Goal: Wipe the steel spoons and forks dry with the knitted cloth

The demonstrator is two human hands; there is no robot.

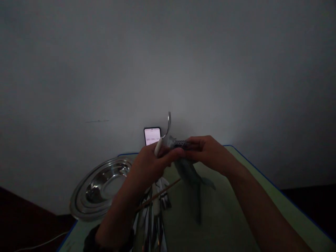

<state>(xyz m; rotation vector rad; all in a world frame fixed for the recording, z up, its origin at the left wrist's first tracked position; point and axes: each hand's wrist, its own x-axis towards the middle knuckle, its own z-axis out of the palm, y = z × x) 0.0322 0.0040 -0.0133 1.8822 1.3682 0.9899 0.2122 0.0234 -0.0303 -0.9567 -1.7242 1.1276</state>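
Just above the cutlery heap (152, 213), the left hand (151, 164) is clamping a spoon (168, 122) at its lower end, probably light, stiff, slick metal, while the right hand (210, 152) is pinching a limp cloth (189, 171) against it.

Dim room, left hand (151, 164) gripping a spoon (168, 127) bowl-up, right hand (210, 152) pinching a grey cloth (189, 169) against it, above a green table (236, 217), phone (152, 135) upright at the far edge, steel dish (102, 187) overhanging the left edge, cutlery (152, 217) and a chopstick (162, 191) towards the near edge
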